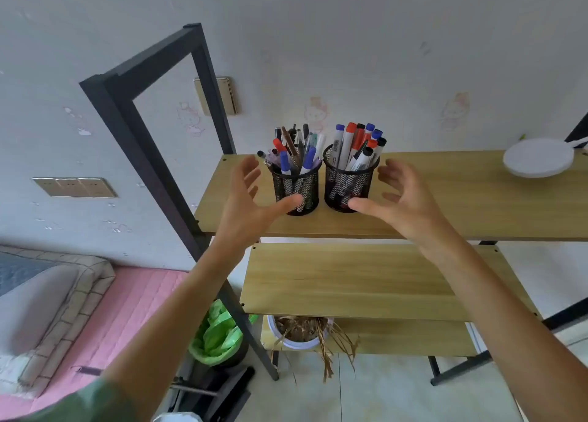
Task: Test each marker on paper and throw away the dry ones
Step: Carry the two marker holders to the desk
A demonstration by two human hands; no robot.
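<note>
Two black mesh pen cups stand side by side on the top wooden shelf [445, 199]. The left cup [302, 186] holds several pens and thin markers. The right cup [348, 183] holds several white markers [345, 145] with blue, red and black caps. My left hand [251, 199] hovers just left of the left cup, fingers spread, thumb in front of the cup's lower part. My right hand [404, 199] hovers just right of the right cup, fingers spread and curved, thumb near its base. Neither hand holds anything. No paper is visible.
A white round object [537, 157] lies at the shelf's far right. A lower wooden shelf [366, 281] sits below, then a pot with a dried plant [302, 332]. A bin with a green bag [219, 335] stands on the floor at left, beside a black metal frame [152, 167].
</note>
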